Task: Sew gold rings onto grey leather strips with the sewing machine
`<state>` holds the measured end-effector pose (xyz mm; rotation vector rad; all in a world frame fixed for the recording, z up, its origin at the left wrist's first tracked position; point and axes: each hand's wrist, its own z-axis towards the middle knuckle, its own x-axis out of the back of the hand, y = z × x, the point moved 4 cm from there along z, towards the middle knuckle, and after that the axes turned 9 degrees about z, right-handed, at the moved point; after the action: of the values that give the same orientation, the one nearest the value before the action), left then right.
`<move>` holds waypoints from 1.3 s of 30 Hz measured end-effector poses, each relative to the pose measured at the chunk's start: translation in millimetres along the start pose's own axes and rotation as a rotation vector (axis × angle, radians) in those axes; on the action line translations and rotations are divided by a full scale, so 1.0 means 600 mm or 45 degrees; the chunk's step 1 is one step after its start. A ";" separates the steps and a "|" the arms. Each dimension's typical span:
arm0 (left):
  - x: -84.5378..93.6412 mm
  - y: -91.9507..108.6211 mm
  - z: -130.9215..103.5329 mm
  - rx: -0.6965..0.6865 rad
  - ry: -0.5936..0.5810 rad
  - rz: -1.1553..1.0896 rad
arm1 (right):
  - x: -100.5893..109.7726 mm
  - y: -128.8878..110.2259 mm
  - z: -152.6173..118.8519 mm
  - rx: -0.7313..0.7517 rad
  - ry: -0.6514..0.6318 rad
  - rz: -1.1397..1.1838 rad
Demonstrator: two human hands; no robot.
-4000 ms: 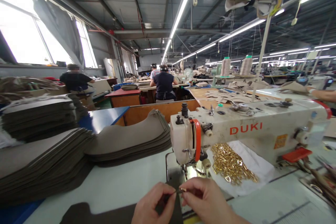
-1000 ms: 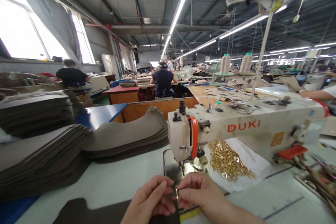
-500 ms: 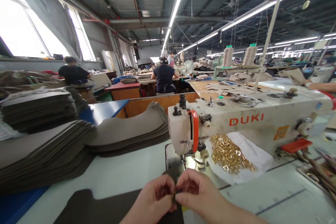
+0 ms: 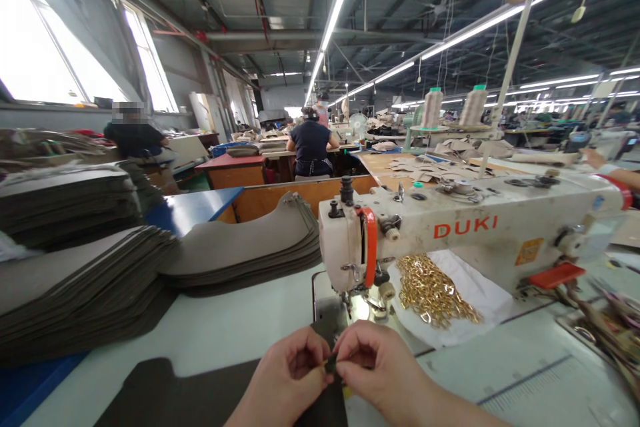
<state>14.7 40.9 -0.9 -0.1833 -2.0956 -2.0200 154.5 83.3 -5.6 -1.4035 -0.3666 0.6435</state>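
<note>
My left hand (image 4: pixel 290 373) and my right hand (image 4: pixel 383 367) meet just in front of the sewing machine (image 4: pixel 350 240). Between their pinched fingertips is a small dark strip (image 4: pixel 331 364), with a faint gold glint at its left end; the fingers cover most of it. Beneath my hands a dark brown flat panel (image 4: pixel 200 390) lies on the pale table, one end reaching toward the needle area. To the right of the needle, a heap of gold metal rings (image 4: pixel 430 290) rests on a white sheet (image 4: pixel 493 290).
Stacks of brown cut panels (image 4: pixel 245 243) and a thicker pile (image 4: pixel 85 287) fill the left side. Scissors and scraps lie in a tray (image 4: pixel 600 340) at right. Thread cones (image 4: pixel 431 109) stand behind the machine. Co-workers (image 4: pixel 311 143) sit farther back.
The small strip has turned from upright to nearly level between my fingertips, which have parted slightly. The camera view has shifted a little.
</note>
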 end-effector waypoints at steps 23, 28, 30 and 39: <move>0.008 0.028 -0.026 -0.219 0.221 0.443 | 0.006 0.002 -0.003 0.014 0.067 0.054; 0.008 0.035 -0.032 -0.284 0.276 0.582 | 0.007 -0.003 -0.002 -0.011 0.072 -0.096; 0.007 0.033 -0.032 -0.285 0.293 0.618 | 0.007 -0.007 -0.001 0.005 0.070 -0.172; 0.019 0.043 -0.020 -0.365 0.162 0.952 | 0.015 -0.017 -0.010 0.078 0.033 -0.587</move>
<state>10.8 29.6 26.9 -0.7374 -1.3486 -1.7674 167.0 83.7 2.5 -1.2109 -0.6212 0.2562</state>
